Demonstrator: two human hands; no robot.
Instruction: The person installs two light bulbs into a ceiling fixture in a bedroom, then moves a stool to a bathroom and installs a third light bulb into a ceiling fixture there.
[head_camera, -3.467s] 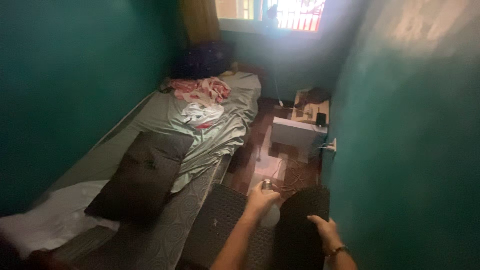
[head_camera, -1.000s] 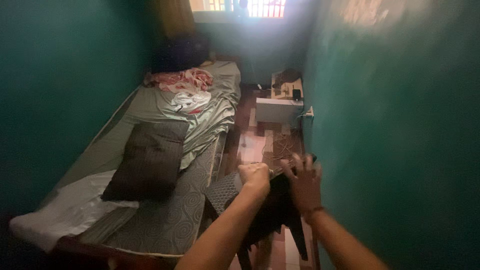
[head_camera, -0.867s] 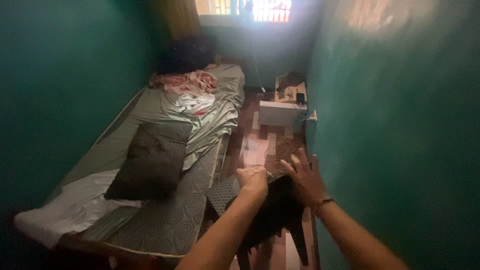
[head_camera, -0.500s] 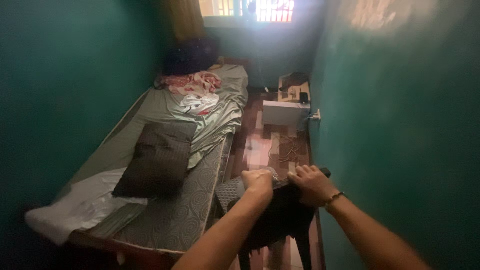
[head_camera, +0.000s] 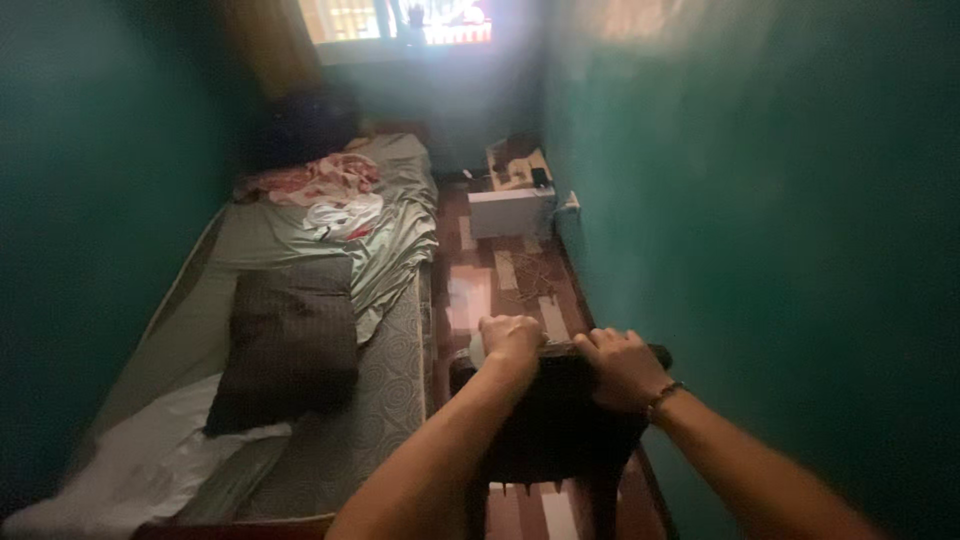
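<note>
Both my hands grip the top edge of a black cloth (head_camera: 555, 425) that hangs down in front of me, over the narrow floor strip. My left hand (head_camera: 510, 340) is closed on its left end. My right hand (head_camera: 622, 365), with a bracelet at the wrist, is closed on its right end. The cloth's lower part splits into two hanging pieces. I cannot tell what kind of garment it is.
A bed (head_camera: 390, 400) fills the left side, with a dark pillow (head_camera: 290, 340), a crumpled green sheet (head_camera: 300, 235), a white sheet (head_camera: 150, 460) and pink clothes (head_camera: 320, 180). A white box (head_camera: 510, 210) stands on the tiled floor (head_camera: 500, 290). The teal wall (head_camera: 760, 230) is close on the right.
My hands have drawn together onto the cloth's top edge and now hold it stretched and hanging. Earlier the right hand lay spread on it. The view has shifted slightly.
</note>
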